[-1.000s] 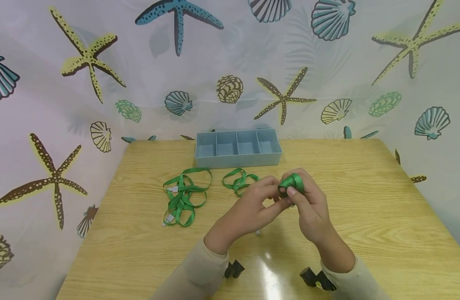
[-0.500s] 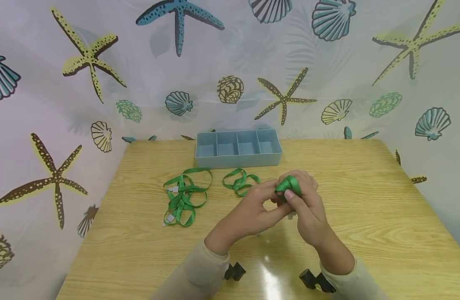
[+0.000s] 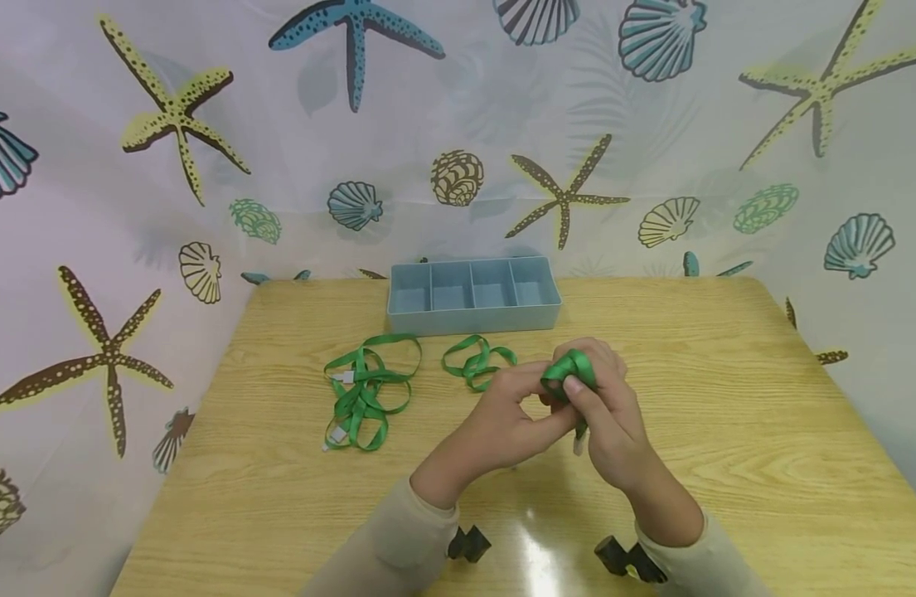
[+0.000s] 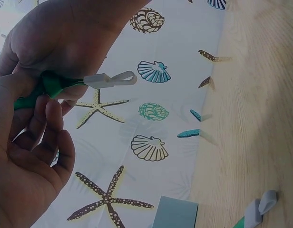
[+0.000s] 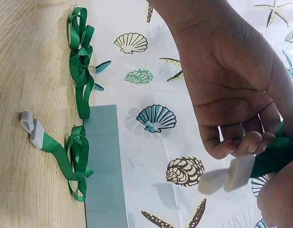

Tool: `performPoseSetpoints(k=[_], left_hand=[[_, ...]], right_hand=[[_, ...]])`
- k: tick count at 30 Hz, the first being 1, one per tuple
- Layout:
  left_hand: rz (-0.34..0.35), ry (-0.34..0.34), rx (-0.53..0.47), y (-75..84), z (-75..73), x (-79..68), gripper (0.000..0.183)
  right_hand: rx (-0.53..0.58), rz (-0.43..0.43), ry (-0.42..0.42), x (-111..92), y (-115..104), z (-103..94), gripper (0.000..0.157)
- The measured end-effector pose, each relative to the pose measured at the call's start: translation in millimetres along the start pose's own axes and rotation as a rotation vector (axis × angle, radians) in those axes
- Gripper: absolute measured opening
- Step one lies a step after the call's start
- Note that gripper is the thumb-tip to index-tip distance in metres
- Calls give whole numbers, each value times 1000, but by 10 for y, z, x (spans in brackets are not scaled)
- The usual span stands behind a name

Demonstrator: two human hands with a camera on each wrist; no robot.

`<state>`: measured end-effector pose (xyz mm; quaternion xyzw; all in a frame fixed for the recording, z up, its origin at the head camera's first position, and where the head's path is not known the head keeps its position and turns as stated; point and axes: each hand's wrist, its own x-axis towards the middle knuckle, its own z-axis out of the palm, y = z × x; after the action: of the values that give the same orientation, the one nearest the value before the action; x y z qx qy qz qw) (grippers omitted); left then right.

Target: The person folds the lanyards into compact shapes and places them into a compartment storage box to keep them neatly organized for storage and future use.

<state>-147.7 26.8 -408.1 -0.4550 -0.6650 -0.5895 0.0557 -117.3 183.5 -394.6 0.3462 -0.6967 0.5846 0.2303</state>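
In the head view a green lanyard (image 3: 572, 370) is bunched in a loop between both hands, raised over the table. My left hand (image 3: 511, 419) holds its left side between thumb and fingertips. Wrapped round the right side is my right hand (image 3: 613, 421), its thumb pressing on the band. A white clip (image 5: 231, 176) dangles from the held lanyard, seen below the hands in the right wrist view and jutting sideways in the left wrist view. Part of the band is hidden inside the fingers.
Left of the hands lies a green lanyard heap (image 3: 364, 394) with pale clips. A smaller green lanyard (image 3: 477, 361) lies partly behind the left hand; its white clip (image 5: 34, 129) shows in the right wrist view. Behind them stands a blue-grey four-compartment box (image 3: 474, 296) against a shell-print cloth (image 3: 458, 91).
Both hands and the bunched lanyard have shifted slightly left. The right fingers have moved around the band, and the clip end now hangs visibly below the hands. The lanyards on the table have not moved.
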Motion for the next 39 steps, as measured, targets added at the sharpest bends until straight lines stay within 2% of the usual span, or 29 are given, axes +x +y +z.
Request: performPoseSetpoints(k=[7,14,17,23,31,39], left_hand=[[-5,23,-37,-27,-38,-1,8],[51,117,113,-88,-127,-13,21],[67,148,172,-103,-169,-17,17],[117,253,281,-103,-238,-4,11],[199,375,343,-74,-277,19,12],[248,394,383,-31,-298,25,15]], right_hand=[[54,18,-8,-2,-16,2,30],[91,51,8,-19,-57,-7,36],[110,38,6,-19,-59,-10,37],[142,2,25,-18,-37,-17,27],[186,-11,65,-24,18,-13,27],[186,27,81,-19,41,3,17]])
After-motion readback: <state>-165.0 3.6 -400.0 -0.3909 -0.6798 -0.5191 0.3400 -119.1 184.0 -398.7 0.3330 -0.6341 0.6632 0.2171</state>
